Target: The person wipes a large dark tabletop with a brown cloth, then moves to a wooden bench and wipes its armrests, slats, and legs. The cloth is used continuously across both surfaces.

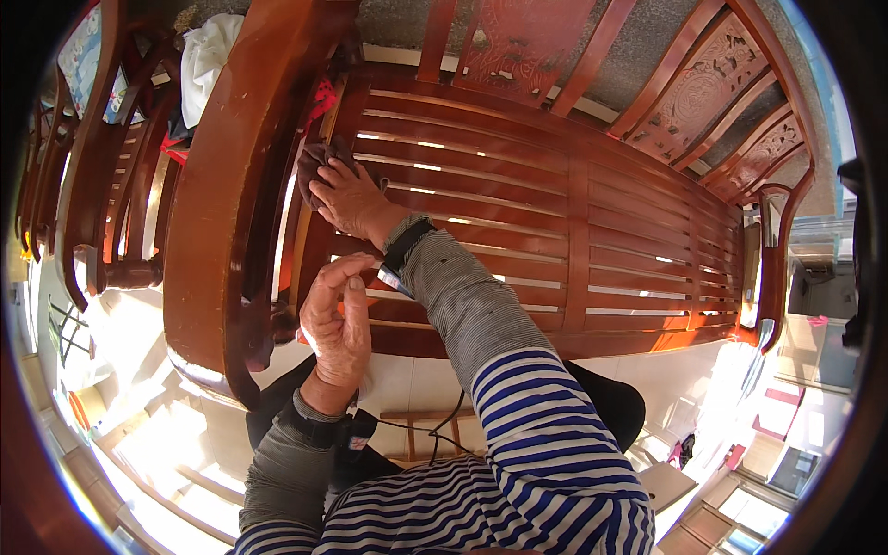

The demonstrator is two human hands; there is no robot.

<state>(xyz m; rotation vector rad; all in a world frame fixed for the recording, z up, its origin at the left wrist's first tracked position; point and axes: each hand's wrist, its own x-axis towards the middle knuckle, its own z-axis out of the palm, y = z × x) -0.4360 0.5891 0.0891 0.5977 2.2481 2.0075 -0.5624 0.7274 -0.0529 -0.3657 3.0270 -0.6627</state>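
Note:
A long wooden bench with a slatted seat (576, 229) lies before me, its varnish reddish brown. My right hand (357, 201) rests spread on a dark brown cloth (320, 166) at the left end of the seat, beside the armrest. Some of the cloth is hidden under the palm and fingers. Nearer to me, my left hand (336, 326) is raised by the seat's front left corner, thumb and fingers apart, with nothing visible in it. Both wrists wear dark straps over grey striped sleeves.
The bench's broad wooden armrest (208, 208) stands close on the left. Carved back panels (694, 104) run along the far side. Beyond the armrest are another wooden seat and a white cloth (208, 66). A black cable (433, 433) hangs near my lap.

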